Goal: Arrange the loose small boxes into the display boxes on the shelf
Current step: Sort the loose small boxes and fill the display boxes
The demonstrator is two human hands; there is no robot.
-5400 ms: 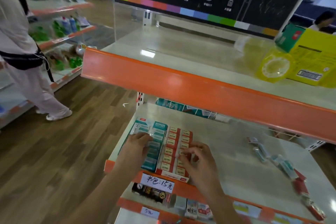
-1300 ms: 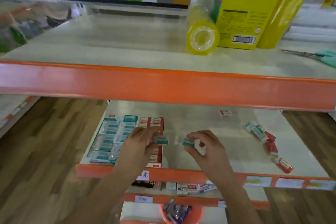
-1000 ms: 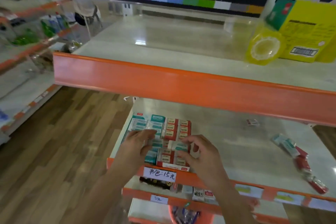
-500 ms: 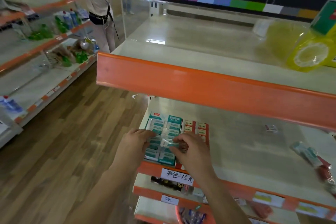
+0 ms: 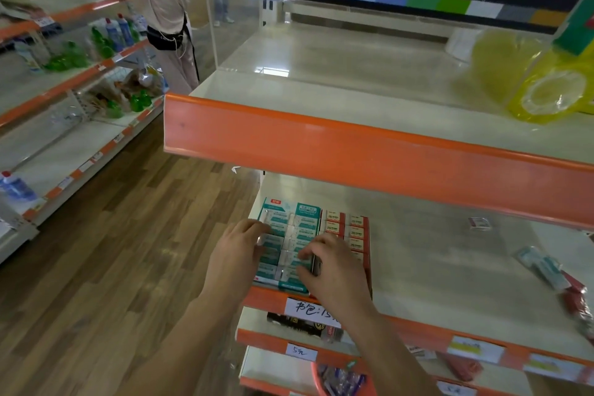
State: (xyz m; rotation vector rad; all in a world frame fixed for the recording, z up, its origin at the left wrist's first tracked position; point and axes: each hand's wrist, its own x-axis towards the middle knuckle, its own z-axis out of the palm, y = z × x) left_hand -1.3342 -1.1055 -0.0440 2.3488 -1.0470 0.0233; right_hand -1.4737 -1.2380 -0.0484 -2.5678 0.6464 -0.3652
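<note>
**Both hands at the teal display box, loose boxes waiting at three o'clock**

The middle shelf (image 5: 450, 267) runs broad and pale under the orange lip of the shelf above (image 5: 353, 151). At its nine o'clock corner sit two display boxes side by side: the teal display box (image 5: 291, 235) on the outside and the red display box (image 5: 352, 230) touching it on the three o'clock side, both packed in rows.

The left hand (image 5: 236, 254) rests on the teal box's outer edge, fingers bent over the packs; whether it pinches one I cannot tell. The right hand (image 5: 331, 267) lies over the seam between the two boxes, fingers curled down onto the teal rows, seemingly pressing a small box into place; its grip is hidden.

Well apart at three o'clock lies a heap of loose small boxes (image 5: 553, 280), teal and red, and one stray box (image 5: 479, 222) sits toward one o'clock.

These look light, stiff cartons in glossy wrap, likely slippery; I would pinch each across its long sides.
</note>
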